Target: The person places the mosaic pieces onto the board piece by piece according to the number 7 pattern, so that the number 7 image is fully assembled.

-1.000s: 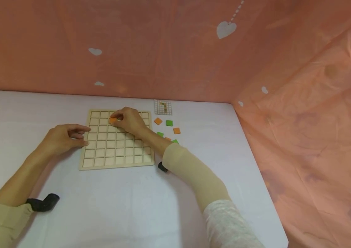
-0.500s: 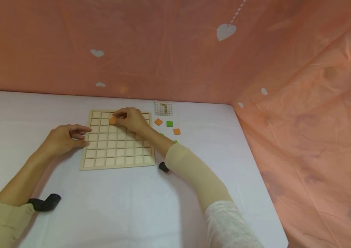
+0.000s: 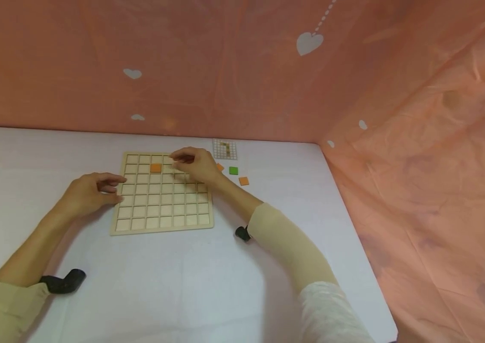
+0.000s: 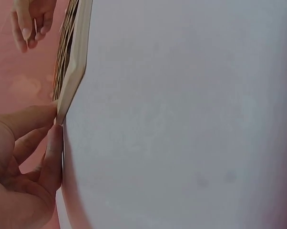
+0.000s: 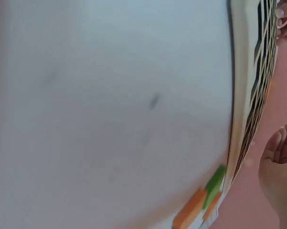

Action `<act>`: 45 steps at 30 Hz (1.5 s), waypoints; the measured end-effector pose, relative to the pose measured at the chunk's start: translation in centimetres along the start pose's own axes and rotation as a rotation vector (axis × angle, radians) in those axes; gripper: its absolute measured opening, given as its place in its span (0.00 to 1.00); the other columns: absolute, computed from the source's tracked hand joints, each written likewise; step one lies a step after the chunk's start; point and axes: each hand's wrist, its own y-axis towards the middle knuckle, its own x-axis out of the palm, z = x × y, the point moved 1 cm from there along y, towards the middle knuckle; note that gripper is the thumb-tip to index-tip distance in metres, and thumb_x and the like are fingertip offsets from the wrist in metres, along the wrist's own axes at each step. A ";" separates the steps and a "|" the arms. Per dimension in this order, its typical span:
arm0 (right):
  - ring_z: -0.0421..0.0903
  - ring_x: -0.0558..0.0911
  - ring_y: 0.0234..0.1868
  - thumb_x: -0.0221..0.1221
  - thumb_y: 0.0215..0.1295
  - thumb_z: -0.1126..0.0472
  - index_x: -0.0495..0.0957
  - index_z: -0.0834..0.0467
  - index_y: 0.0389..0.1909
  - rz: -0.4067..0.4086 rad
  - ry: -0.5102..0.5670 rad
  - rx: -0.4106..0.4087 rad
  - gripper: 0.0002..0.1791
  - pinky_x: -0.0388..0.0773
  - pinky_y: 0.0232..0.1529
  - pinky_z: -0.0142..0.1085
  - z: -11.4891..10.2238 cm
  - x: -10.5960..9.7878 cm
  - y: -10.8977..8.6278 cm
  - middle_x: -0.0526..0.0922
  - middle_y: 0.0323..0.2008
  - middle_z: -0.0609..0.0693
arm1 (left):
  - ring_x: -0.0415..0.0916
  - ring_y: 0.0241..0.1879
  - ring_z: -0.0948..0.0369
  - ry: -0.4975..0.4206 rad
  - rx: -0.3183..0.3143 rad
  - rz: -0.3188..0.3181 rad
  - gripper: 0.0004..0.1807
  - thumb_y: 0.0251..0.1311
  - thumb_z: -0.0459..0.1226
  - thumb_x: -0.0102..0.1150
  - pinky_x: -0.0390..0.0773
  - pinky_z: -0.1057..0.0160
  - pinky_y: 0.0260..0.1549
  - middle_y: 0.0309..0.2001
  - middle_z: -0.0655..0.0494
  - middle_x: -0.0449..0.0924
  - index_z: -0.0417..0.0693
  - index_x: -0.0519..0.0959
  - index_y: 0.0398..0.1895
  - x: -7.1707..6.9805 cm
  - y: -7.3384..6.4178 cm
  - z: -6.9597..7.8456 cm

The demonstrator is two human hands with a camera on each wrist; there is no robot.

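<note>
A pale wooden grid board (image 3: 161, 209) lies flat on the white table. One orange square tile (image 3: 155, 167) sits in a cell of its second row from the back. My left hand (image 3: 88, 190) rests its thumb and fingertips on the board's left edge; in the left wrist view, the fingers (image 4: 50, 157) touch that edge. My right hand (image 3: 199, 166) is over the board's back right part, right of the tile. Its thumb and fingers stand apart, and nothing shows between them. The right wrist view also shows this hand (image 5: 279, 167), partly cut off by the frame.
Right of the board lie a green tile (image 3: 234, 170), an orange tile (image 3: 244, 181) and another orange one (image 3: 220, 166) partly behind the right hand. A small printed grid card (image 3: 224, 149) lies behind them. A pink curtain (image 3: 225, 71) borders the table at the back and right.
My right hand has let go of the orange tile, which stays in its cell, and has moved right. My left hand has stayed on the board's edge.
</note>
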 end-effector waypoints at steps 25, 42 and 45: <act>0.43 0.82 0.44 0.65 0.65 0.64 0.82 0.62 0.51 0.094 -0.007 0.074 0.14 0.78 0.48 0.32 2.3 -5.9 -4.3 0.84 0.46 0.52 | 0.80 0.43 0.48 0.041 0.000 0.074 0.26 0.57 0.40 0.71 0.71 0.47 0.46 0.44 0.41 0.85 0.39 0.79 0.58 -0.2 -0.3 0.2; 0.46 0.82 0.48 0.66 0.64 0.66 0.84 0.61 0.50 0.203 -0.140 0.051 0.14 0.78 0.51 0.34 4.9 -9.5 -6.1 0.84 0.49 0.53 | 0.80 0.42 0.49 0.034 -0.016 0.067 0.25 0.57 0.38 0.70 0.70 0.44 0.47 0.41 0.42 0.85 0.38 0.79 0.57 -0.3 -0.3 0.3; 0.47 0.83 0.50 0.67 0.63 0.66 0.84 0.61 0.50 0.218 -0.153 0.063 0.14 0.78 0.51 0.34 5.6 -9.9 -6.3 0.84 0.49 0.53 | 0.80 0.41 0.51 0.034 -0.014 0.062 0.25 0.57 0.38 0.70 0.69 0.43 0.48 0.42 0.42 0.85 0.37 0.79 0.57 -0.2 -0.3 0.2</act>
